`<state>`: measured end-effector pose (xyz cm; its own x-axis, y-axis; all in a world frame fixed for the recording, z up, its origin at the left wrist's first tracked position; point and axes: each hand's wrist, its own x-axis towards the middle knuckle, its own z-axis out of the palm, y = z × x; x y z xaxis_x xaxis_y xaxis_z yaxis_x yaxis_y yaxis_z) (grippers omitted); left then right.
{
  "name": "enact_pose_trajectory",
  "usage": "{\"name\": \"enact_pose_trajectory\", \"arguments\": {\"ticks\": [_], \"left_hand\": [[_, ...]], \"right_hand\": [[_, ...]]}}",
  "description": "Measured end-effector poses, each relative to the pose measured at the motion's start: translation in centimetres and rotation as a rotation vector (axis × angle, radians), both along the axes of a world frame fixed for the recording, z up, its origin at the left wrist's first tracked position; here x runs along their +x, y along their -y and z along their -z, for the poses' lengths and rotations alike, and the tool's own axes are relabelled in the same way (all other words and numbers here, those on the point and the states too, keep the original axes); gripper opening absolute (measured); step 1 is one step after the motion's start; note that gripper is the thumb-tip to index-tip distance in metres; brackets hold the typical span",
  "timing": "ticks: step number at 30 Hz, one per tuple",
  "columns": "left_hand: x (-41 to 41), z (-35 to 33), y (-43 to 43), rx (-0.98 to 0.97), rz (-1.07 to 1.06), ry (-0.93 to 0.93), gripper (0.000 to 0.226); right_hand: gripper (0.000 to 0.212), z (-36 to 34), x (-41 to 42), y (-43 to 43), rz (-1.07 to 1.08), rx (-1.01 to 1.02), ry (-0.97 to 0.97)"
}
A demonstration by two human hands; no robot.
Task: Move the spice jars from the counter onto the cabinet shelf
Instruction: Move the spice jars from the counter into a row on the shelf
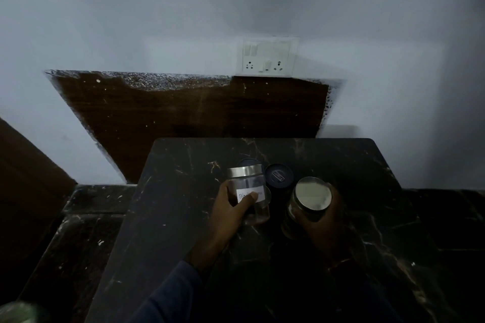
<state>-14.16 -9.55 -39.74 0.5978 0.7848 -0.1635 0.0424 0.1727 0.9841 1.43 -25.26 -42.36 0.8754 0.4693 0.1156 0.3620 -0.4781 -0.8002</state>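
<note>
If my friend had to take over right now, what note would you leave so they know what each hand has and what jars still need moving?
Left hand: its grip is closed around the labelled glass jar with the steel lid.
Right hand: its grip is closed around a second steel-lidded jar, tilted toward the camera.
Two dark-lidded jars stand behind them on the black marble counter.
Done: nothing shelved that can be seen; the cabinet shelf is out of view.
Left: carry both held jars to the shelf, then fetch the dark-lidded ones.
</note>
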Motion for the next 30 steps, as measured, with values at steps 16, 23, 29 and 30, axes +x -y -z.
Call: {"name": "enact_pose_trajectory", "arguments": {"ticks": [16,23,29,30], "left_hand": [[0.3,-2.2,1.1,-0.004,0.133,0.154,0.054],[-0.9,-6.3,-0.9,-0.018,0.18,0.264,0.038],[-2.0,-15.5,-6.1,0.368,0.138,0.302,0.047],[-2.0,-17.6,-7.3,0.431,0.108,0.317,0.052]], "right_hand": [[0.052,-9.7,-2.3,-2.7,-0.364,0.163,-0.016],[0.055,-13.5,-2.6,-7.2,-0.602,0.245,-0.432],[0.044,-21.1,-2.2,-12.0,-0.727,0.438,-0.318],[0.043,-23.2,-2.1,-12.9,-0.754,0.473,-0.282]]}}
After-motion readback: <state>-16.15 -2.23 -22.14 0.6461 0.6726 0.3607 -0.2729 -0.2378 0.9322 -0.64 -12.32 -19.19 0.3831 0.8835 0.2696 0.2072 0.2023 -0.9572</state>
